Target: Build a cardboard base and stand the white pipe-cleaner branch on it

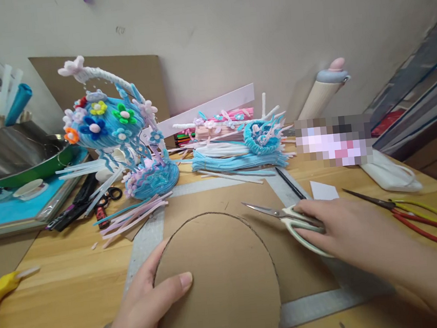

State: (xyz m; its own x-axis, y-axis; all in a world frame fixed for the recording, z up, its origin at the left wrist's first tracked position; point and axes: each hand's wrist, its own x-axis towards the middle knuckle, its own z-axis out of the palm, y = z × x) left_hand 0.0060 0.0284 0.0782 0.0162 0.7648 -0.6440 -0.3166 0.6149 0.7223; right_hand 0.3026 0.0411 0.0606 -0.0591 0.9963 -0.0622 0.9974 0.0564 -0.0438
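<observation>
A round cardboard disc [217, 277] is gripped at its left edge by my left hand [150, 299], thumb on top and fingers underneath. My right hand [334, 225] is closed around the pale green handles of a pair of scissors [265, 210]. Their metal blades point left, beyond the disc's upper right edge and apart from it. Beneath both lies a flat cardboard sheet [298, 269] on a grey mat [309, 307]. Close to my right hand are a black pen [290, 183] and a small white card [323, 190].
A blue pipe-cleaner ornament with coloured flowers [108, 123] stands at the back left. Bundles of pipe cleaners [237, 159] lie behind the mat. Red-and-yellow-handled scissors [420, 214] rest at right, a yellow glue gun [1, 296] at left. A metal bowl [12, 148] stands far left.
</observation>
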